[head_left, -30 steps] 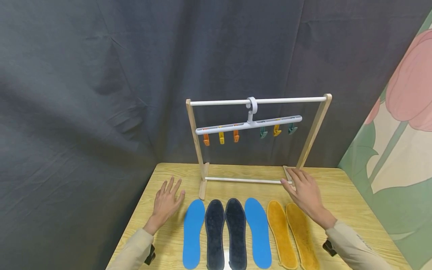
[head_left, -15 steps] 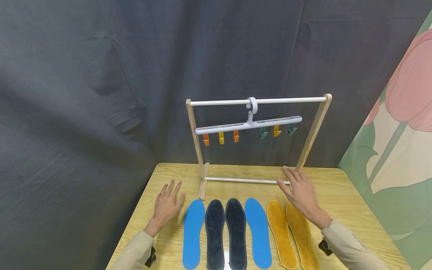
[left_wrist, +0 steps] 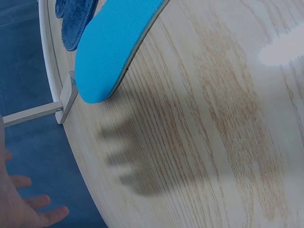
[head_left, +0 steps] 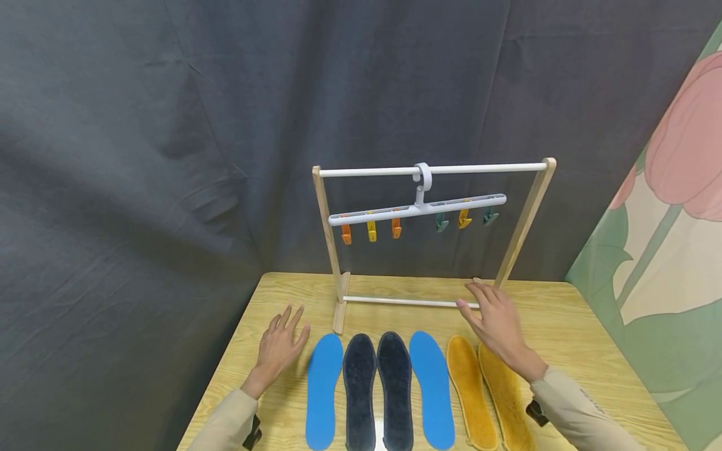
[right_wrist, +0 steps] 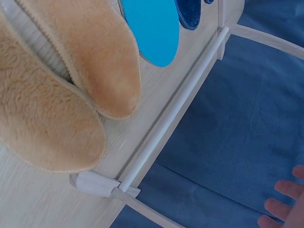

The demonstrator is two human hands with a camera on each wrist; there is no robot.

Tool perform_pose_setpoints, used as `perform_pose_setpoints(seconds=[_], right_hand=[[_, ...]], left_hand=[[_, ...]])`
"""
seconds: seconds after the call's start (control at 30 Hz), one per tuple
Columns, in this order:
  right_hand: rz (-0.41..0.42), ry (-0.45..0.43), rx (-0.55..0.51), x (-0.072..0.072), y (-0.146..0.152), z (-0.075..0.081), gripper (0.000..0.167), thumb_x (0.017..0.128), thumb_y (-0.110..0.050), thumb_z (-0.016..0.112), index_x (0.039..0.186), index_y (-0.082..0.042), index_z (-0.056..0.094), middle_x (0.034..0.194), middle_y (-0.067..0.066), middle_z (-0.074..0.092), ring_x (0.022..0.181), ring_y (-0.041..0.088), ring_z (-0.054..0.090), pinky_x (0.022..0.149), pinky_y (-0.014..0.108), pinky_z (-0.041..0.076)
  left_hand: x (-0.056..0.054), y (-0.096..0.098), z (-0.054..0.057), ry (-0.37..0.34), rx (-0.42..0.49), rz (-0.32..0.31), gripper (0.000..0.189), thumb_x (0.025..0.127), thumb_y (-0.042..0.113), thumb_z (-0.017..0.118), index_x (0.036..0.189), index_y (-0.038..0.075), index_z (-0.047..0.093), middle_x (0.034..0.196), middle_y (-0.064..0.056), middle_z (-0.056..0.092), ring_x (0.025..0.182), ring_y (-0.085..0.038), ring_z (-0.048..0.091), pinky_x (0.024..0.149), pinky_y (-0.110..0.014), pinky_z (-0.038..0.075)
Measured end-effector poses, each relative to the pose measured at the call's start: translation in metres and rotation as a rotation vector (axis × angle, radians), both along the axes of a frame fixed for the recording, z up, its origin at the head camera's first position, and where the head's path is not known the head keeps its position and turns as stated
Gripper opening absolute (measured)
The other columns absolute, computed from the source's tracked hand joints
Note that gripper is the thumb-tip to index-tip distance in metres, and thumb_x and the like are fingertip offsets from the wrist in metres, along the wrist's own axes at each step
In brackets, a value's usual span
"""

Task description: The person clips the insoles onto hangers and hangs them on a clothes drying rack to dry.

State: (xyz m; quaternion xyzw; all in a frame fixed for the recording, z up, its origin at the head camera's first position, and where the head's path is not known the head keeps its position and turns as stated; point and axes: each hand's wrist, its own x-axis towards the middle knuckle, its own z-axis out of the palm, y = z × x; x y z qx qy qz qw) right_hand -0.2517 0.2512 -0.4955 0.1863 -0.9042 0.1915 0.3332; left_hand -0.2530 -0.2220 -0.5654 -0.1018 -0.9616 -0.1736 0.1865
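Observation:
Both hands are bare, fingers spread and holding nothing. In the head view my left hand hovers over the table, left of a blue insole; its shadow falls on the wood in the left wrist view. My right hand hovers above the far ends of two tan fleece insoles, overlapping the foot of the rack's right post. Between the hands lie two dark fuzzy insoles and a second blue insole, all in one row. Behind them a white hanger hangs from the rack's top rod.
Orange, yellow and green clips dangle from the hanger. The rack's wooden posts stand near the table's back edge, joined by a low white rod. Grey cloth covers the wall behind; a flowered panel stands at right.
My right hand has drifted left, now covering part of the low rod's right end. My left hand has lowered slightly in the view. The insoles and hanger stay put.

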Motion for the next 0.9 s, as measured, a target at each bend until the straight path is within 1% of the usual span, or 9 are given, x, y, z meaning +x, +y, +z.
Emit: perform_pose_setpoints(seconds=[0.2, 0.43, 0.63, 0.9], right_hand=[[-0.001, -0.017, -0.011, 0.001, -0.004, 0.000, 0.047, 0.095, -0.033, 0.065, 0.125, 0.003, 0.062, 0.128, 0.024, 0.058, 0.115, 0.045, 0.054, 0.094, 0.062, 0.040], [0.005, -0.049, -0.036, 0.001, -0.009, -0.001, 0.048, 0.095, -0.033, 0.065, 0.127, 0.003, 0.060, 0.125, 0.024, 0.059, 0.115, 0.045, 0.053, 0.097, 0.062, 0.038], [0.016, -0.081, -0.058, 0.002, -0.013, 0.000, 0.049, 0.096, -0.032, 0.064, 0.130, 0.003, 0.059, 0.126, 0.024, 0.059, 0.116, 0.046, 0.053, 0.095, 0.063, 0.040], [0.024, -0.123, -0.077, 0.003, -0.019, 0.000, 0.049, 0.098, -0.032, 0.062, 0.133, 0.002, 0.057, 0.128, 0.022, 0.058, 0.115, 0.045, 0.055, 0.093, 0.063, 0.043]], left_hand=[[0.003, 0.001, 0.001, -0.025, 0.021, 0.005, 0.057, 0.101, 0.046, 0.052, 0.148, 0.015, 0.048, 0.148, -0.022, 0.043, 0.127, -0.050, 0.045, 0.091, -0.067, 0.043], [0.004, 0.001, -0.003, -0.051, 0.048, 0.012, 0.057, 0.100, 0.047, 0.052, 0.146, 0.014, 0.050, 0.147, -0.022, 0.044, 0.126, -0.048, 0.046, 0.089, -0.067, 0.044], [0.005, 0.003, -0.004, -0.039, 0.051, 0.016, 0.056, 0.099, 0.043, 0.057, 0.145, 0.012, 0.051, 0.145, -0.023, 0.046, 0.123, -0.050, 0.048, 0.085, -0.067, 0.046], [0.006, 0.004, -0.005, -0.016, 0.039, 0.012, 0.055, 0.099, 0.042, 0.058, 0.144, 0.011, 0.053, 0.143, -0.024, 0.048, 0.120, -0.050, 0.051, 0.082, -0.065, 0.049]])
